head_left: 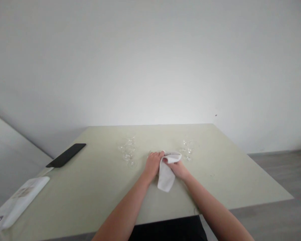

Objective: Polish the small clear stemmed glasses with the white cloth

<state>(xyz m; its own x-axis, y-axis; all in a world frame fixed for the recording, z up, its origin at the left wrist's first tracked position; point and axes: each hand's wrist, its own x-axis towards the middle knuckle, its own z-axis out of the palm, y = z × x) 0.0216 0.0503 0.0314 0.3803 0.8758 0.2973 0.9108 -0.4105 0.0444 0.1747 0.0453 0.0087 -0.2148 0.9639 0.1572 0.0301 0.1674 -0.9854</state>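
My left hand (153,162) is closed, its fingers curled at the left edge of a white cloth (167,178). A faint clear rim beside those fingers looks like part of a glass, mostly hidden by the hand and the cloth. My right hand (177,168) grips the cloth from the right, with the fabric folded over its fingers and one end hanging down toward me. To the left of my hands stands a group of clear stemmed glasses (128,150). Another cluster of clear glasses (188,149) is on the right, just beyond my right hand.
The pale table (100,201) reaches back to a plain white wall (150,67). Along its left edge lie a flat black panel (67,155) and a white package with a printed label (21,199). Grey floor (286,167) shows past the right edge.
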